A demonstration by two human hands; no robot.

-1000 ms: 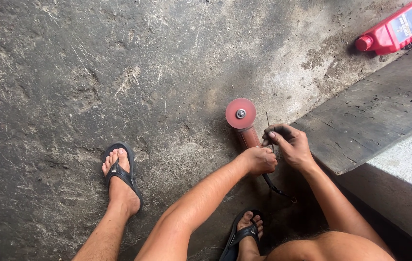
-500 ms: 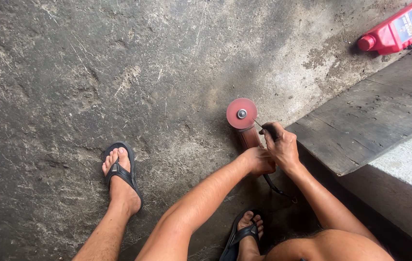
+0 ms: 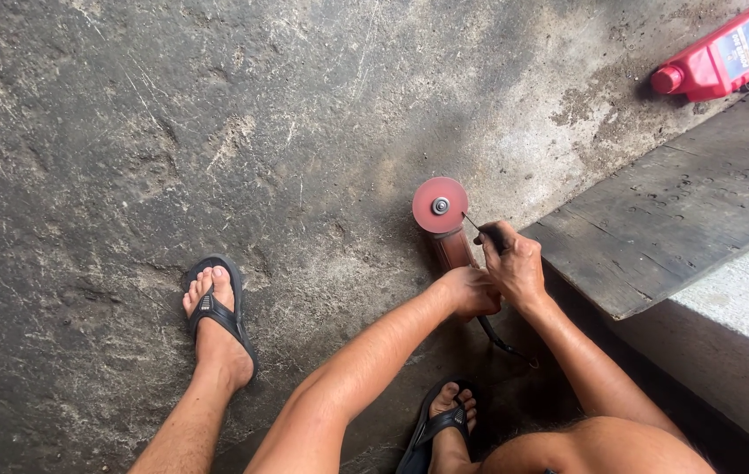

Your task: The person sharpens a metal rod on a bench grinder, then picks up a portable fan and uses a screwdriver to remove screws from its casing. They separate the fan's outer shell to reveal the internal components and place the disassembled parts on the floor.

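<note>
An angle grinder with a red disc lies on the concrete floor, disc facing up. My left hand grips the grinder's reddish body just behind the disc. My right hand is closed around a thin dark tool whose tip points at the disc's centre nut. The grinder's black cable runs back toward my right foot.
A weathered wooden plank lies to the right, with a pale concrete block beyond it. A red plastic bottle lies at the top right. My feet in black flip-flops rest on the stained concrete floor.
My right hand has shifted slightly left and up, bringing the thin tool closer to the disc's centre. My left hand stays on the grinder body.
</note>
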